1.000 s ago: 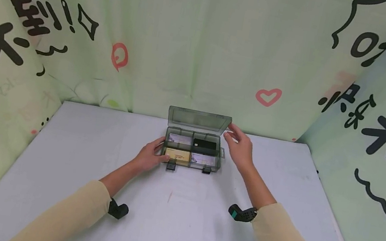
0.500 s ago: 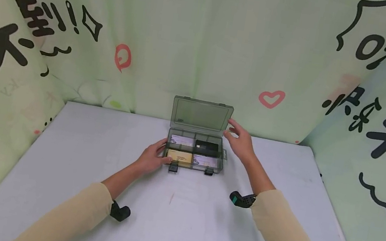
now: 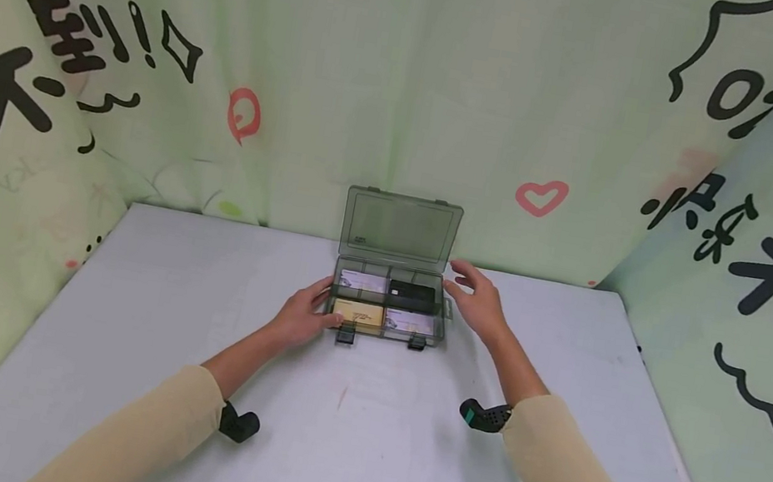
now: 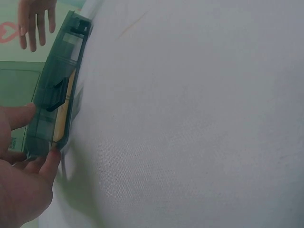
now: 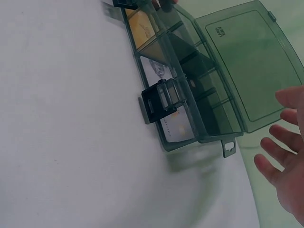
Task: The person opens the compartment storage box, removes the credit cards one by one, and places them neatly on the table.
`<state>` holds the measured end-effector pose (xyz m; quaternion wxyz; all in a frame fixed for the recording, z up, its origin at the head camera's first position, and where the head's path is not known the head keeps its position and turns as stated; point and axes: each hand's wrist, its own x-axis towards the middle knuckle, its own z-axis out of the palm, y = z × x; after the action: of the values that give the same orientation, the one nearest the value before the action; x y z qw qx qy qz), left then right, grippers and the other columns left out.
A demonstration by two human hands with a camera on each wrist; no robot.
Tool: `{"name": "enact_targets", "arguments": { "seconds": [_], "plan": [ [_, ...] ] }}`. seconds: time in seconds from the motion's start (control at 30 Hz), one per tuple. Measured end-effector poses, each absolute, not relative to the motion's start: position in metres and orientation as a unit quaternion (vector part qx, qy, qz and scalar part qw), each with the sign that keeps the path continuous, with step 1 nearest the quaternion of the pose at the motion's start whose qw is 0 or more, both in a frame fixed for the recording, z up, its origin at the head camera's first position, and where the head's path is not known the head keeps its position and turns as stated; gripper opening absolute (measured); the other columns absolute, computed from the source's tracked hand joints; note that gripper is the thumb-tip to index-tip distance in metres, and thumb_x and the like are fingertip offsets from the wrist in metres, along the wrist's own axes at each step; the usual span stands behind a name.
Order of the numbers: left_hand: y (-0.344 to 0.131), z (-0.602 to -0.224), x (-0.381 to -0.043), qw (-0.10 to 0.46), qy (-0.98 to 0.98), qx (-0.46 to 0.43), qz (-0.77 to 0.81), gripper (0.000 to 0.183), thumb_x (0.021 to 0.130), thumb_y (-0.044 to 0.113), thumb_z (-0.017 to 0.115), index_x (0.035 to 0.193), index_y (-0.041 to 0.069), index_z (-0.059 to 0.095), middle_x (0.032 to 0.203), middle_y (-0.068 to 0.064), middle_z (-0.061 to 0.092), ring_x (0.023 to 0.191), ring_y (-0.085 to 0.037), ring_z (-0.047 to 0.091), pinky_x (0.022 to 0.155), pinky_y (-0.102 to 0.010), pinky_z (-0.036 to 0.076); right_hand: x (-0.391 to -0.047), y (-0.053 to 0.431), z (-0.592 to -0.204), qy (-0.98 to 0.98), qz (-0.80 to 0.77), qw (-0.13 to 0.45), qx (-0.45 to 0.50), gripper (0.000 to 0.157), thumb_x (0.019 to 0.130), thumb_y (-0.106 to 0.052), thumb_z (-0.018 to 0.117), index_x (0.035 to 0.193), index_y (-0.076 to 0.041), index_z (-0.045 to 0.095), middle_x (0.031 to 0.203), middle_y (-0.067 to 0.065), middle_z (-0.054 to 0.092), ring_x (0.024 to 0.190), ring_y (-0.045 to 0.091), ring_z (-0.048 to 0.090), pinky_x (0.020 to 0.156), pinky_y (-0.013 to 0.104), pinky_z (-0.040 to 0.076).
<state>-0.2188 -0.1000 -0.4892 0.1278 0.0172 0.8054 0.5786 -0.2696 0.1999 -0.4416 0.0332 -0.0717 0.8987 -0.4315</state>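
I judge the box (image 4: 53, 61), near the far edge of the tabletop (image 3: 363, 456), light, stiff and slick, best held by its ends, my left grip (image 3: 302, 316) clamped on one, my right grip (image 3: 482, 300) spread beside the lid (image 3: 399, 230).

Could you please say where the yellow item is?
In the head view, the yellow item is in the open box, at its front left, beside the left hand and left of a purple item.

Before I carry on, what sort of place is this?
Probably a curtained-off recording booth, though I can't be certain: pale green printed curtains enclose the far, left and right sides of a white table, and a black device sits at each sleeve cuff.
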Motion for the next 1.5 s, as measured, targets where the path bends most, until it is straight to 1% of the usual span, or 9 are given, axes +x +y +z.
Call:
{"name": "enact_targets", "arguments": {
  "seconds": [0.17, 0.4, 0.5, 0.67, 0.97, 1.1, 1.27, 1.5],
  "plan": [
    [-0.101, -0.49, -0.219, 0.131, 0.807, 0.018, 0.575, 0.079, 0.09, 0.012, 0.068, 0.154, 0.011, 0.023, 0.158, -0.014, 0.029, 0.145, -0.029, 0.031, 0.119, -0.042, 0.029, -0.261, 0.203, -0.447, 0.899, -0.431, 0.037, -0.066, 0.047, 0.099, -0.022, 0.054, 0.142, -0.005, 0.045, 0.146, 0.017, 0.048, 0.135, 0.035, 0.045, 0.109, 0.053, 0.042],
    [-0.101, -0.49, -0.219, 0.131, 0.811, 0.022, 0.57, 0.078, 0.091, 0.013, 0.067, 0.154, 0.011, 0.023, 0.158, -0.015, 0.03, 0.145, -0.029, 0.031, 0.12, -0.042, 0.027, -0.253, 0.211, -0.457, 0.9, -0.43, 0.051, -0.054, 0.046, 0.099, -0.024, 0.054, 0.141, -0.006, 0.047, 0.144, 0.015, 0.05, 0.134, 0.034, 0.046, 0.108, 0.051, 0.044],
    [-0.101, -0.49, -0.219, 0.13, 0.811, 0.021, 0.57, 0.077, 0.091, 0.012, 0.066, 0.154, 0.011, 0.023, 0.158, -0.015, 0.029, 0.145, -0.029, 0.031, 0.12, -0.043, 0.026, -0.251, 0.214, -0.46, 0.902, -0.426, 0.048, -0.054, 0.045, 0.099, -0.024, 0.055, 0.14, -0.005, 0.049, 0.143, 0.016, 0.051, 0.133, 0.034, 0.047, 0.107, 0.051, 0.045],
    [-0.101, -0.491, -0.22, 0.129, 0.808, 0.022, 0.574, 0.077, 0.091, 0.011, 0.066, 0.154, 0.011, 0.023, 0.159, -0.013, 0.028, 0.145, -0.028, 0.031, 0.12, -0.042, 0.027, -0.25, 0.212, -0.461, 0.903, -0.423, 0.049, -0.056, 0.045, 0.099, -0.022, 0.054, 0.14, -0.004, 0.048, 0.144, 0.017, 0.05, 0.131, 0.035, 0.048, 0.105, 0.051, 0.046],
    [-0.103, -0.495, -0.223, 0.126, 0.816, 0.033, 0.563, 0.076, 0.091, 0.011, 0.066, 0.154, 0.009, 0.023, 0.157, -0.017, 0.031, 0.144, -0.03, 0.033, 0.119, -0.043, 0.029, -0.256, 0.207, -0.464, 0.907, -0.412, 0.053, -0.068, 0.044, 0.098, -0.021, 0.056, 0.138, -0.005, 0.05, 0.144, 0.016, 0.05, 0.128, 0.036, 0.052, 0.101, 0.05, 0.048],
    [-0.103, -0.494, -0.223, 0.127, 0.817, 0.031, 0.561, 0.077, 0.09, 0.012, 0.067, 0.154, 0.01, 0.024, 0.156, -0.016, 0.032, 0.144, -0.029, 0.033, 0.119, -0.042, 0.029, -0.259, 0.204, -0.464, 0.912, -0.399, 0.056, -0.071, 0.044, 0.098, -0.022, 0.056, 0.138, -0.006, 0.05, 0.145, 0.017, 0.047, 0.126, 0.036, 0.053, 0.098, 0.05, 0.05],
    [-0.102, -0.493, -0.223, 0.128, 0.819, 0.027, 0.558, 0.078, 0.09, 0.012, 0.068, 0.154, 0.01, 0.024, 0.155, -0.017, 0.034, 0.144, -0.029, 0.034, 0.119, -0.043, 0.028, -0.262, 0.203, -0.462, 0.915, -0.391, 0.051, -0.083, 0.043, 0.097, -0.019, 0.057, 0.136, -0.003, 0.051, 0.145, 0.02, 0.044, 0.123, 0.039, 0.055, 0.095, 0.049, 0.053],
    [-0.102, -0.492, -0.222, 0.132, 0.815, 0.019, 0.564, 0.078, 0.089, 0.013, 0.068, 0.154, 0.011, 0.024, 0.155, -0.016, 0.034, 0.144, -0.028, 0.034, 0.12, -0.041, 0.026, -0.268, 0.202, -0.464, 0.919, -0.378, 0.058, -0.09, 0.043, 0.098, -0.02, 0.056, 0.136, -0.002, 0.051, 0.147, 0.022, 0.039, 0.122, 0.04, 0.055, 0.095, 0.05, 0.053]
  ]
}}
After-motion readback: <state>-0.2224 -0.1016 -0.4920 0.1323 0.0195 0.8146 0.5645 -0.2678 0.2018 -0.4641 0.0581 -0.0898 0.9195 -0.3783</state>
